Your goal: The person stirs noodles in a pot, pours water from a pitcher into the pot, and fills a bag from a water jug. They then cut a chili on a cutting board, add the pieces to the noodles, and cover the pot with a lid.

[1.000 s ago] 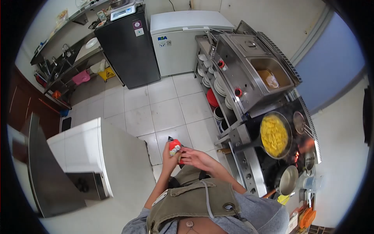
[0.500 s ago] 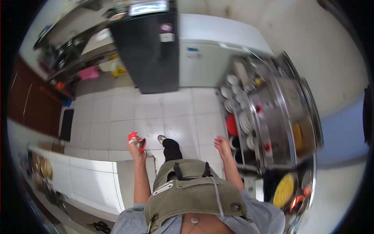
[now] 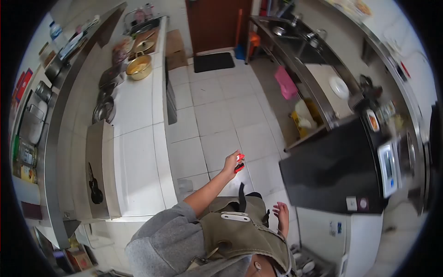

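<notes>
White-tiled floor beside tabletop. Left hand pinches red packet, long axis pointing away from body. Right hand loosely spread.

Two hands, one red packet, one golden pot.

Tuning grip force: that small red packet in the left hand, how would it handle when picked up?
Probably light: the left hand holds the red packet out on an extended arm. Likely a thin, crumply wrapper, not stiff, though too small to be sure. Looks flat, so unlikely to roll.
</notes>
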The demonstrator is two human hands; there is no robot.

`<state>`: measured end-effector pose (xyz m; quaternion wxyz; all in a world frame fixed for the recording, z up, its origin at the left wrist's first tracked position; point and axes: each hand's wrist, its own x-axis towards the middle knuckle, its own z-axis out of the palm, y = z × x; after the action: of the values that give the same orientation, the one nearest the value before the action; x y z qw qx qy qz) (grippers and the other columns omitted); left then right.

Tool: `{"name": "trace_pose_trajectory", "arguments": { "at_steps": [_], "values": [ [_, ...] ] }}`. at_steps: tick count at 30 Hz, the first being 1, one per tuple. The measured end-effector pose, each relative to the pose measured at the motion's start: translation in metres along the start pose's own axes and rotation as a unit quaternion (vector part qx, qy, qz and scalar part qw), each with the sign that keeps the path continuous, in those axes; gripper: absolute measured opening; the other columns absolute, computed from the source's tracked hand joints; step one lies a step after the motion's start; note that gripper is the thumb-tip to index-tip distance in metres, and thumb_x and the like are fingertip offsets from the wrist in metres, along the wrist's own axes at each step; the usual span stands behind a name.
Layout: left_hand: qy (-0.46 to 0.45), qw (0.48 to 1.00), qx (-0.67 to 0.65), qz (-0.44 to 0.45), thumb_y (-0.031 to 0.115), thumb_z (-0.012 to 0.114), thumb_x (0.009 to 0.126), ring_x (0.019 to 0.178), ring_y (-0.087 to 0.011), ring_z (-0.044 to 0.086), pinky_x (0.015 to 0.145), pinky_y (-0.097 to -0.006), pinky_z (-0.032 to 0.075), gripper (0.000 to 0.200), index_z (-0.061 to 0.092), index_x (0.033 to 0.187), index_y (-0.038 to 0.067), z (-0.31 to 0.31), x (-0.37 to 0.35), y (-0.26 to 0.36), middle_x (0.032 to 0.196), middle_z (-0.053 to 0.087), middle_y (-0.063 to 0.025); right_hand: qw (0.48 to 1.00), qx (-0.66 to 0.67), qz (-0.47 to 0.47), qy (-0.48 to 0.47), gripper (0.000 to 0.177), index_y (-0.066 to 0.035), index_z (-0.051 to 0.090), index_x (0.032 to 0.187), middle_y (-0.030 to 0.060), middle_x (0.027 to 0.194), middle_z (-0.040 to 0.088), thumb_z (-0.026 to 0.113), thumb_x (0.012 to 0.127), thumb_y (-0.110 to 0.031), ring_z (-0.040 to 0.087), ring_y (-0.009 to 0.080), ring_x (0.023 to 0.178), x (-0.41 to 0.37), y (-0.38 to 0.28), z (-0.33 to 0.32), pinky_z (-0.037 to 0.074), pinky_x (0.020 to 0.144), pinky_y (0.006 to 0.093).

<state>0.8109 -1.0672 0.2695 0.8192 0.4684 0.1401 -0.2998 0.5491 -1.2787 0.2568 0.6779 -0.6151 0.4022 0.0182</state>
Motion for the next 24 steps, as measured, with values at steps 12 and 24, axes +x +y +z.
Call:
{"name": "trace_pose_trajectory", "arguments": {
  "at_steps": [12,24],
  "values": [
    [0.314,0.733,-0.574,0.186,0.037,0.04,0.083,0.087,-0.028,0.056,0.074,-0.0464,0.047,0.033,0.056,0.102,0.015,-0.211,0.198,0.078,0.095,0.058,-0.0064,0.936,-0.34,0.003,-0.091,0.032,0.0,0.053,0.103,0.013,0.088,0.061,0.049,0.089,-0.029,0.061,0.0224,0.074,0.38,-0.161,0.002,0.049,0.062,0.0336],
    [0.425,0.564,-0.63,0.322,0.036,0.038,0.087,0.076,-0.0296,0.053,0.083,-0.0511,0.043,0.033,0.055,0.097,0.009,-0.311,0.339,0.261,0.095,0.06,-0.0111,0.773,-0.488,-0.316,-0.256,0.027,0.001,0.054,0.102,0.0213,0.095,0.062,0.051,0.089,-0.022,0.06,0.0345,0.092,0.61,-0.5,0.319,0.046,0.075,0.0376]
  ]
}}
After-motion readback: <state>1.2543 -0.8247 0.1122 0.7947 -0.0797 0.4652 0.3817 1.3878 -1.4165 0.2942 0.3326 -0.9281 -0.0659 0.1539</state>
